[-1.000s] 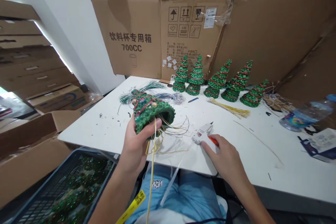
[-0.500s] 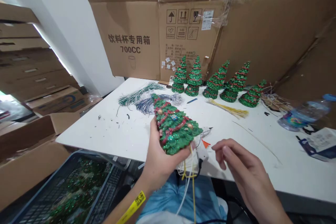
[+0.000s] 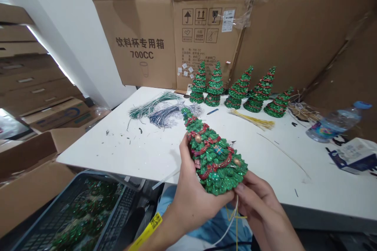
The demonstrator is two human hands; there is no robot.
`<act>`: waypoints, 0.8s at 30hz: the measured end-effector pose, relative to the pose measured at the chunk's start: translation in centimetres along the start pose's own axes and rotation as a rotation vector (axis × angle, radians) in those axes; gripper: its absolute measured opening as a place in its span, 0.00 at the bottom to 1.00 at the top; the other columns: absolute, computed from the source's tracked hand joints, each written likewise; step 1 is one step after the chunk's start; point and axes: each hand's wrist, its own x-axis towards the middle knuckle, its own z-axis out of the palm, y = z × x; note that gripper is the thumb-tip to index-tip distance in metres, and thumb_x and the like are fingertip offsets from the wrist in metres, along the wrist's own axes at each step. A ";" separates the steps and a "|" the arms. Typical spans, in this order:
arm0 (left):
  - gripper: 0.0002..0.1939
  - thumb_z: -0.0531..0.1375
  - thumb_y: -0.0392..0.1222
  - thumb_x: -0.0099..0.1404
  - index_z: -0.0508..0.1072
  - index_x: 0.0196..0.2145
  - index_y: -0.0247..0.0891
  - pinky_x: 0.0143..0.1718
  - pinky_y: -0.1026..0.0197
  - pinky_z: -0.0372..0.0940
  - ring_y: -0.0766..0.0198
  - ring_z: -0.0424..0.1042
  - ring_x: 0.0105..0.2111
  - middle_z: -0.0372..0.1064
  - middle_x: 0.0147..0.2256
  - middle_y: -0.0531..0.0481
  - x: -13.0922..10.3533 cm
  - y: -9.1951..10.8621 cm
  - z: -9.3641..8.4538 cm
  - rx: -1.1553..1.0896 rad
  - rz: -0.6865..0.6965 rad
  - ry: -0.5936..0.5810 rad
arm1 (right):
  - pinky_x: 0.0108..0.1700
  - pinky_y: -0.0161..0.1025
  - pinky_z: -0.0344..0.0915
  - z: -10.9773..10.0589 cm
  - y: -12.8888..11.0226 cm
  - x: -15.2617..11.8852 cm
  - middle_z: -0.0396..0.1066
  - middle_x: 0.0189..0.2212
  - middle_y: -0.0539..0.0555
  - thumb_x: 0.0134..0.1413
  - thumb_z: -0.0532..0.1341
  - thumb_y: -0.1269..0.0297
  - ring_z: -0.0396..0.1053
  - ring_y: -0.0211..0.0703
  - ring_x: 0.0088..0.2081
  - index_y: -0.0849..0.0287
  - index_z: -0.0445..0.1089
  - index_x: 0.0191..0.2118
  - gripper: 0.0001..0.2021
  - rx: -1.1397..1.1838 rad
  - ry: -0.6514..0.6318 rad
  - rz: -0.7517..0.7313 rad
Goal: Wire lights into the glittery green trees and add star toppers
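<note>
A green Christmas tree figurine (image 3: 216,157) with red garlands, gold balls and small gift shapes leans in my left hand (image 3: 196,194), which is closed around its side and lower edge. At the base's right rim, my right hand (image 3: 260,204) touches the tree with thumb and bent fingers. Whatever is between those fingertips is hidden under the base. From beneath the tree hang a white cord (image 3: 225,227) and yellow wire ties (image 3: 236,229). Only the dark tip of the glue gun (image 3: 233,142) shows behind the tree.
Several finished trees (image 3: 215,84) stand along the cardboard wall (image 3: 141,19). Bundles of green ties (image 3: 151,104), blue ties (image 3: 166,115) and yellow ties (image 3: 253,119) lie on the white table (image 3: 118,157). A water bottle (image 3: 335,123) lies right; a crate (image 3: 67,188) holds green pieces below left.
My left hand has brought the tree right and toward me. My right hand has moved left from open space to the tree's base. The glue gun is now mostly covered.
</note>
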 end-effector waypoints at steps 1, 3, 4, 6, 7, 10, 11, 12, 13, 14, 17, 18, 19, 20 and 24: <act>0.59 0.79 0.34 0.55 0.47 0.72 0.48 0.58 0.46 0.77 0.46 0.83 0.53 0.79 0.55 0.44 0.0 0.0 0.1 -0.001 -0.003 -0.007 | 0.26 0.30 0.61 0.1 0.0 -0.1 0.70 0.23 0.48 0.38 0.86 0.44 0.60 0.35 0.26 0.55 0.87 0.34 0.23 0.024 0.016 0.007; 0.59 0.79 0.34 0.56 0.46 0.71 0.49 0.59 0.44 0.76 0.45 0.83 0.53 0.79 0.55 0.44 0.0 0.0 0.1 -0.034 -0.013 -0.038 | 0.26 0.29 0.61 0.4 0.0 -0.2 0.66 0.20 0.47 0.36 0.87 0.45 0.57 0.34 0.25 0.55 0.87 0.32 0.22 0.062 0.032 0.021; 0.58 0.79 0.33 0.57 0.45 0.71 0.49 0.61 0.43 0.75 0.45 0.83 0.53 0.79 0.55 0.44 0.1 0.0 0.1 -0.055 -0.019 -0.060 | 0.26 0.29 0.61 0.4 0.1 -0.2 0.64 0.19 0.46 0.35 0.87 0.46 0.57 0.33 0.24 0.55 0.86 0.31 0.22 0.075 0.035 0.027; 0.57 0.78 0.33 0.58 0.44 0.71 0.48 0.66 0.39 0.70 0.45 0.82 0.55 0.79 0.55 0.44 0.1 0.1 -0.1 -0.099 -0.038 -0.138 | 0.26 0.29 0.62 0.2 0.2 -0.2 0.66 0.20 0.46 0.36 0.87 0.47 0.58 0.33 0.23 0.54 0.87 0.32 0.21 0.103 0.042 0.026; 0.57 0.78 0.33 0.59 0.44 0.71 0.48 0.69 0.38 0.68 0.45 0.81 0.57 0.78 0.57 0.43 0.2 0.2 -0.3 -0.119 -0.045 -0.190 | 0.26 0.29 0.64 0.0 0.3 -0.1 0.69 0.21 0.47 0.37 0.87 0.48 0.60 0.33 0.24 0.52 0.88 0.33 0.20 0.118 0.039 0.013; 0.56 0.76 0.40 0.64 0.41 0.74 0.48 0.75 0.36 0.58 0.41 0.71 0.69 0.68 0.69 0.36 0.1 0.4 -1.0 -0.189 -0.050 -0.326 | 0.29 0.31 0.70 -1.0 0.8 0.4 0.73 0.23 0.48 0.49 0.84 0.50 0.65 0.36 0.24 0.50 0.89 0.36 0.13 0.103 -0.056 -0.074; 0.55 0.76 0.43 0.66 0.41 0.74 0.48 0.76 0.36 0.57 0.40 0.67 0.72 0.63 0.72 0.35 0.1 0.5 -1.1 -0.221 -0.055 -0.330 | 0.30 0.31 0.71 -1.4 1.0 0.7 0.75 0.24 0.49 0.53 0.82 0.51 0.67 0.37 0.25 0.49 0.89 0.38 0.11 0.074 -0.097 -0.110; 0.53 0.75 0.46 0.67 0.43 0.74 0.46 0.77 0.36 0.56 0.40 0.64 0.74 0.61 0.74 0.34 0.0 0.6 -1.1 -0.254 -0.068 -0.312 | 0.30 0.32 0.72 -1.7 1.4 0.9 0.77 0.25 0.50 0.57 0.80 0.51 0.69 0.38 0.25 0.49 0.89 0.40 0.10 0.038 -0.123 -0.138; 0.51 0.75 0.48 0.68 0.46 0.73 0.45 0.76 0.37 0.57 0.39 0.64 0.74 0.61 0.74 0.34 -0.1 0.7 -1.0 -0.287 -0.088 -0.285 | 0.32 0.32 0.73 -1.9 1.7 1.0 0.80 0.28 0.51 0.61 0.78 0.51 0.71 0.39 0.27 0.49 0.89 0.43 0.10 0.003 -0.130 -0.163; 0.49 0.75 0.49 0.67 0.49 0.72 0.44 0.75 0.37 0.60 0.39 0.66 0.72 0.64 0.72 0.34 -0.2 0.8 -0.8 -0.317 -0.116 -0.249 | 0.35 0.34 0.76 -2.0 2.1 1.0 0.83 0.32 0.53 0.63 0.76 0.50 0.75 0.41 0.29 0.48 0.89 0.46 0.12 -0.027 -0.128 -0.188; 0.47 0.78 0.48 0.65 0.55 0.69 0.44 0.67 0.41 0.70 0.43 0.77 0.62 0.75 0.62 0.37 -0.6 1.2 0.1 -0.360 -0.201 -0.138 | 0.47 0.42 0.80 -1.5 3.0 0.4 0.87 0.42 0.57 0.64 0.75 0.47 0.82 0.50 0.39 0.49 0.89 0.49 0.15 -0.107 -0.100 -0.254; 0.46 0.79 0.48 0.63 0.56 0.67 0.44 0.63 0.43 0.73 0.45 0.80 0.58 0.77 0.58 0.39 -0.8 1.3 0.4 -0.362 -0.224 -0.097 | 0.49 0.43 0.80 -1.2 3.2 0.2 0.88 0.43 0.58 0.62 0.76 0.47 0.82 0.52 0.41 0.50 0.90 0.48 0.16 -0.133 -0.080 -0.268; 0.45 0.80 0.47 0.62 0.58 0.66 0.44 0.61 0.45 0.75 0.47 0.82 0.55 0.79 0.56 0.41 -0.9 1.5 0.6 -0.361 -0.238 -0.054 | 0.49 0.43 0.80 -1.0 3.4 -0.1 0.88 0.43 0.58 0.61 0.77 0.46 0.82 0.53 0.42 0.50 0.90 0.47 0.16 -0.160 -0.057 -0.279; 0.45 0.80 0.46 0.61 0.59 0.65 0.44 0.59 0.47 0.76 0.49 0.83 0.52 0.80 0.54 0.42 -1.0 1.6 0.8 -0.360 -0.246 -0.019 | 0.49 0.42 0.80 -0.8 3.5 -0.3 0.88 0.43 0.58 0.60 0.77 0.46 0.82 0.53 0.42 0.51 0.90 0.46 0.16 -0.184 -0.027 -0.286; 0.44 0.81 0.43 0.59 0.60 0.63 0.43 0.57 0.50 0.78 0.53 0.84 0.49 0.82 0.51 0.43 -1.3 1.7 1.1 -0.388 -0.237 0.026 | 0.48 0.42 0.81 -0.9 4.0 -0.4 0.89 0.44 0.58 0.63 0.76 0.48 0.84 0.51 0.40 0.52 0.90 0.47 0.15 -0.203 -0.035 -0.320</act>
